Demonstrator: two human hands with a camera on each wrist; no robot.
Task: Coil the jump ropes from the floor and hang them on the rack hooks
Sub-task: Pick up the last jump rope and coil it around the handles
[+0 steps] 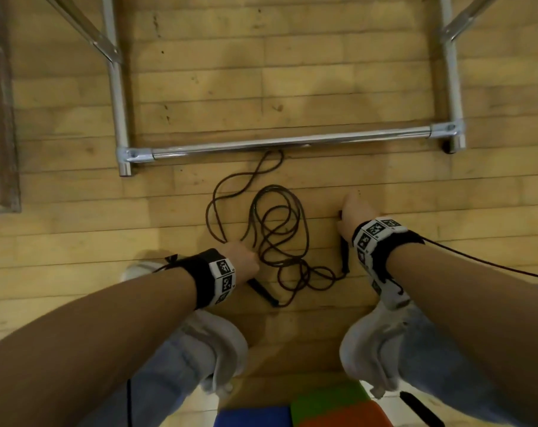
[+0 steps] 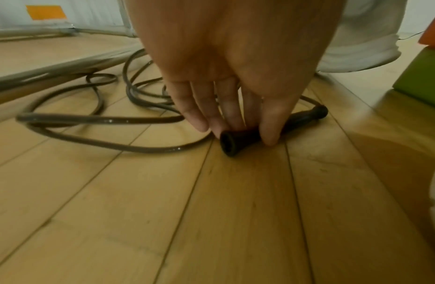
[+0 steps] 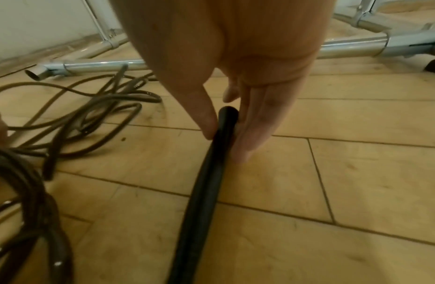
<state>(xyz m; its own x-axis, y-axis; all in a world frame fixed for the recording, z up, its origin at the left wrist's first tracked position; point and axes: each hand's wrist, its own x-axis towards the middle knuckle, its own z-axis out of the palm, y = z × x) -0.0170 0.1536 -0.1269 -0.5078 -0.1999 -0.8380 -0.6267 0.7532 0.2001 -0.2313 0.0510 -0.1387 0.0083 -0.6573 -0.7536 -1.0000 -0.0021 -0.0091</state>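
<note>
- Jump rope point(image 1: 277, 229) lies in a loose tangle on the wood floor point(image 1: 323, 87), between both hands and just in front of the rack's chrome base bar point(image 1: 292, 141); one loop reaches to or under that bar.
- Left hand point(image 2: 226, 80): fingers and thumb straddle the left handle point(image 2: 272, 130), tips touching it where it lies flat. A light pinch, not yet lifted.
- Right hand point(image 3: 226, 57): thumb and fingers pinch the right handle point(image 3: 211, 163) near its rounded end; the handle angles away from the hand.
- Risk, as a judgement: lifting both handles at once could tighten the crossed loops into a knot, since several strands overlap.
- Risk: the loop at the bar may snag on the tube or its corner joint when pulled.
- Risk: fingertip pinches on smooth handles could slip.
- Materials: cord is glossy dark brown, round and springy-looking; handles matte black, the left one flared with a hollow end; floor is pale scuffed planks; rack is shiny metal tubing with clamped joints.
</note>
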